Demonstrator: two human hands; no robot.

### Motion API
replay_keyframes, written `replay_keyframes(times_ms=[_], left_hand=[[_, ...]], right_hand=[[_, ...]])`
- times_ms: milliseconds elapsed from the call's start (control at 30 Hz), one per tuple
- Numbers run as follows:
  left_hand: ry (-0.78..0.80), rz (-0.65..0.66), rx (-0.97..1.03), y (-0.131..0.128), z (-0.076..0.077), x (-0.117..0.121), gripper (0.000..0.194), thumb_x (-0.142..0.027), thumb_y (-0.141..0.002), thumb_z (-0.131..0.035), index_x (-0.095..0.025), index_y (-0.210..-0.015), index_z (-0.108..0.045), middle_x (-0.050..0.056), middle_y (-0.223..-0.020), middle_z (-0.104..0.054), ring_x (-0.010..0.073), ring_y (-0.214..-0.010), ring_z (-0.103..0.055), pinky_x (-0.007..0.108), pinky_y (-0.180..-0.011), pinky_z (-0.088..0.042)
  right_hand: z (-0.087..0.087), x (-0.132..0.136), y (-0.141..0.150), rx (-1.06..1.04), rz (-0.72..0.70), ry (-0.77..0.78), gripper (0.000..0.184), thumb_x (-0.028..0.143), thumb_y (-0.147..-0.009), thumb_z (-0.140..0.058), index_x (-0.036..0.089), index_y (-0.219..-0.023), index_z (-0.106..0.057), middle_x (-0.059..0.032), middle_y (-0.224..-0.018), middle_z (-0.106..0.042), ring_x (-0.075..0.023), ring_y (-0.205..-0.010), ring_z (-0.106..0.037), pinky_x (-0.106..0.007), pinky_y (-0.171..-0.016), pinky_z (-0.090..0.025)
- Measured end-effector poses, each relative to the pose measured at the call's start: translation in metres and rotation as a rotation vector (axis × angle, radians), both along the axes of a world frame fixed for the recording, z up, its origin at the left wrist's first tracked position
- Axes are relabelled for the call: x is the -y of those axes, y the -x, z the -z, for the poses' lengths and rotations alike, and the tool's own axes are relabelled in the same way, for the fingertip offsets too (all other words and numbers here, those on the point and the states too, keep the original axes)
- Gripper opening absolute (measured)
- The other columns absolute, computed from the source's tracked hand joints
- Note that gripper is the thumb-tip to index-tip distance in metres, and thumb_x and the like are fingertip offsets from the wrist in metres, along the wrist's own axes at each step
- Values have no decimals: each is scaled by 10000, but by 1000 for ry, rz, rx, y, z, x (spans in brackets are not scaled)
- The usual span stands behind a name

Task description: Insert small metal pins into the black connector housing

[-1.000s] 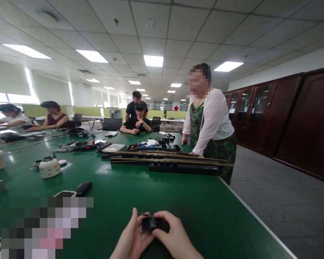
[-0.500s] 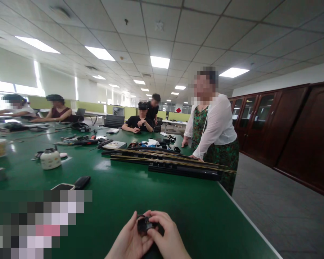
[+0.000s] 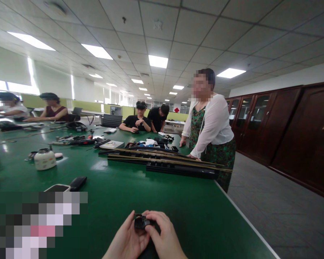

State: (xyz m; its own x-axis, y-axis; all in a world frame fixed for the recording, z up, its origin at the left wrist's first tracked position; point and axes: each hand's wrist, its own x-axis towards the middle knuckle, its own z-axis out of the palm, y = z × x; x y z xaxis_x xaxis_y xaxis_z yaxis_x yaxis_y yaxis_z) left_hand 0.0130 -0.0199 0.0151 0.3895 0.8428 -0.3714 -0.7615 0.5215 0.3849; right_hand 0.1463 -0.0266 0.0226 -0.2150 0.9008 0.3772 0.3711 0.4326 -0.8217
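Low in the head view, both hands meet around a small black plastic part (image 3: 141, 222) above the green table. My left hand (image 3: 130, 235) is turned palm up, its fingers curled under and beside the part. From the other side, the thumb and fingers of my right hand (image 3: 164, 230) pinch the part's edge. The part has a curved, hollow look; its exact kind cannot be made out. Below the hands lies a dark shape (image 3: 148, 250), mostly hidden by them.
Long black strips with thin brass-coloured rods (image 3: 162, 160) lie across the green table (image 3: 118, 194). A white jar (image 3: 45, 159), a phone (image 3: 58, 187) and a black case (image 3: 78, 183) are on the left. A person (image 3: 210, 126) leans on the right edge; several people sit or bend farther off.
The black part has been tilted in my hands, so more of its hollow side faces up. My view has swung slightly right. A person at the far end has bent lower.
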Motion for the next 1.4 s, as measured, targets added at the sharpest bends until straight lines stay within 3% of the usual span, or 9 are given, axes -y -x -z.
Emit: replay_keyframes(times_ms=[267,500,767,1000,1400], left_hand=[[9,-10,5,-1,2,-1,373,-298,-899,-353,-117,-739,-638,78,-597,-705,148,-513,-656,260,-597,-510],[30,-49,-5,-1,2,-2,383,-295,-909,-328,-108,-765,-631,92,-625,-710,152,-542,-668,268,-605,-522],[9,-34,-86,3,-2,-3,272,-298,-895,-356,-120,-976,-545,131,-747,-710,199,-606,-689,274,-576,-524],[22,-6,-79,2,-4,-2,258,-308,-881,-388,-137,-1041,-495,99,-712,-677,204,-586,-681,255,-545,-510],[18,11,-17,4,1,-1,212,-303,-803,-536,-137,-924,-589,132,-793,-713,212,-593,-682,258,-547,-503]], right_hand=[[-3,3,-1,14,17,26,223,148,-769,-522,235,-948,-622,-34,-1053,-644,-187,-1027,-552,-340,-933,-401],[-2,3,-2,71,30,-43,238,173,-804,-473,256,-976,-616,-18,-990,-656,-179,-970,-571,-315,-884,-430],[10,-4,-11,48,269,-78,208,277,-823,-479,239,-983,-606,-42,-975,-657,-181,-949,-593,-292,-851,-465],[16,-9,-15,-8,411,-108,292,340,-841,-439,231,-1072,-582,-62,-1035,-657,-191,-981,-603,-303,-851,-489],[10,-9,-20,-74,492,-172,339,388,-857,-421,196,-1081,-588,-91,-1077,-648,-203,-1010,-595,-320,-856,-497]])
